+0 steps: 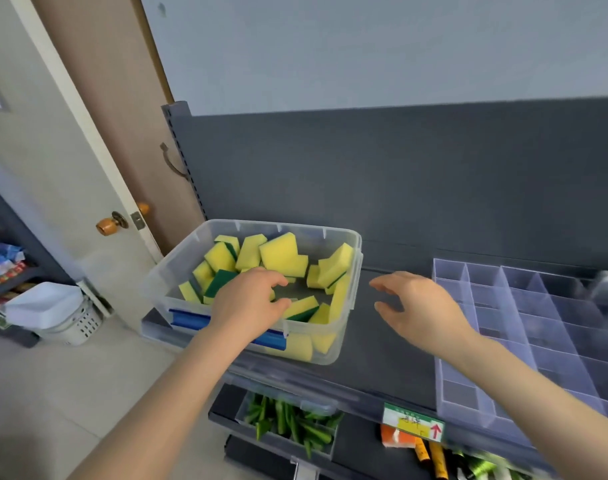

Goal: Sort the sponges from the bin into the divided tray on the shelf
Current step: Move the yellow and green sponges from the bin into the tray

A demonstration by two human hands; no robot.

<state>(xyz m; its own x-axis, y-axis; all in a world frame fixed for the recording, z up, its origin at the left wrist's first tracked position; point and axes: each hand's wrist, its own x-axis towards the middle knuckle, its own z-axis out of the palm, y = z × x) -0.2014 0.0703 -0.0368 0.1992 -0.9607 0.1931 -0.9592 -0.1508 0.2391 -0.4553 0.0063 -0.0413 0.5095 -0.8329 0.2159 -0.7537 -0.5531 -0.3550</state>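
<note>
Sponges [281, 254] piled in bin [333, 344]. Reaching in with left hand [247, 299], fingers [278, 279] half-curled, gripping nothing yet; hovering right hand [423, 313] spread, empty, near divided tray [447, 393]. Risking loose pinch, dropping one onto shelf [382, 341].

Pale wall [364, 46], cream door [36, 150] with wooden knob [106, 226], beige floor [70, 375]

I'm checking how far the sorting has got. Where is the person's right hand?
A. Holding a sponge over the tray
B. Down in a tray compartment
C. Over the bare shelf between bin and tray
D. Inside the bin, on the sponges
C: the right hand hovers with spread, empty fingers over the dark shelf, between the clear bin and the divided tray.
</note>
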